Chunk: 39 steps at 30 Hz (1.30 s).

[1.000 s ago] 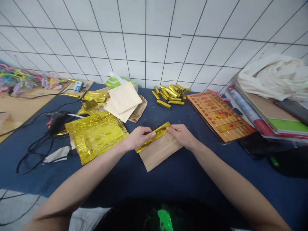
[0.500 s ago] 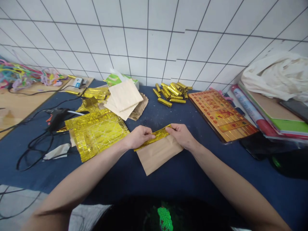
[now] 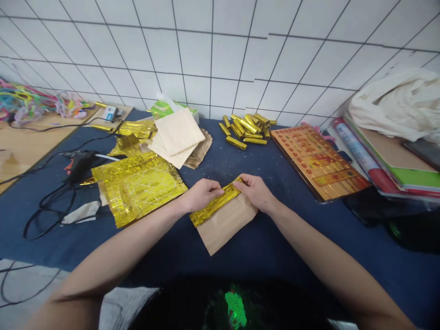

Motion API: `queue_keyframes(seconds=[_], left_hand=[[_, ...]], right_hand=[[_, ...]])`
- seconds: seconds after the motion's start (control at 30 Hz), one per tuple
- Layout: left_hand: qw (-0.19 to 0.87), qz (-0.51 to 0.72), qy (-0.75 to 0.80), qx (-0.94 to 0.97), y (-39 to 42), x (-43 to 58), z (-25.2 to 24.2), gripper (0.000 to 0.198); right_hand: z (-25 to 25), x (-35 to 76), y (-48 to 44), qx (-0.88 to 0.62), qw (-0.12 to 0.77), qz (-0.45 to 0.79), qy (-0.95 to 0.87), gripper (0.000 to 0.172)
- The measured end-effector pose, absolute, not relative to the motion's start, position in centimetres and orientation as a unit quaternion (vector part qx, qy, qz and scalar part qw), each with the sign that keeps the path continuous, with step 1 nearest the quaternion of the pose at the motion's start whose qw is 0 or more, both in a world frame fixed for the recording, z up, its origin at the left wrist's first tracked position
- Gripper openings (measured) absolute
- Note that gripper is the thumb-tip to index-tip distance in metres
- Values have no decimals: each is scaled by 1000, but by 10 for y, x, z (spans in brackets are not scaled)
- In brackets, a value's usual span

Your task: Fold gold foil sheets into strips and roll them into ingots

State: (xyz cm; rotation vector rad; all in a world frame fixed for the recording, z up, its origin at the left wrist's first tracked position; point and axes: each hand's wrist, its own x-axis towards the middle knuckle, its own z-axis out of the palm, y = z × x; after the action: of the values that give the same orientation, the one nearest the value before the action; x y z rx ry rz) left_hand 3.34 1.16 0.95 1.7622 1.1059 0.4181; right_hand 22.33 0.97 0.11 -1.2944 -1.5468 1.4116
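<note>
A sheet of gold foil paper (image 3: 225, 223) lies brown side up in front of me, its far edge folded over into a gold strip. My left hand (image 3: 202, 195) pinches that folded edge near its middle, thumb on top. At the far right end of the fold, my right hand (image 3: 256, 191) grips the paper between thumb and fingers. The fingertips under the paper are hidden. Left of my left hand lies a stack of gold foil sheets (image 3: 140, 185). Beyond my hands sits a pile of small gold rolls (image 3: 249, 128).
Brown paper squares (image 3: 180, 133) lie behind the foil stack. A black glue gun (image 3: 80, 165) with a looped cord is at the left. To the right are an orange printed packet (image 3: 319, 162), a red-capped tube (image 3: 357, 149) and a white cloth (image 3: 395, 105). A tiled wall (image 3: 230, 59) stands behind.
The folded gold strip now looks wider and tilts more toward me at its left end. Both hands have stayed on the paper, with only small finger shifts. The view has tilted slightly.
</note>
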Motion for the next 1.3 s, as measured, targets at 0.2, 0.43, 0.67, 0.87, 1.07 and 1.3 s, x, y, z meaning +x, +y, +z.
queue_keyframes(seconds=[0.2,0.43,0.67,0.87,1.07,1.3], left_hand=[[466,193,447,739,10,35,5,26],[476,182,436,742,9,36,8,29],[464,165,423,761,8,36,16,29],[442,123,459,760,10,29,20,25],[470,111,475,736,15,21,23,24],[504,107,454,727,18,19,21,26]], right_hand=[[4,219,4,-511,325,525,-598,24],[4,217,0,-504,314,522,-612,20],[3,217,-1,-505,311,505,-627,24],[2,220,1,-524,356,489,-599,25],[1,227,3,-525,395,489,-574,20],[1,228,3,-526,362,512,-575,23]])
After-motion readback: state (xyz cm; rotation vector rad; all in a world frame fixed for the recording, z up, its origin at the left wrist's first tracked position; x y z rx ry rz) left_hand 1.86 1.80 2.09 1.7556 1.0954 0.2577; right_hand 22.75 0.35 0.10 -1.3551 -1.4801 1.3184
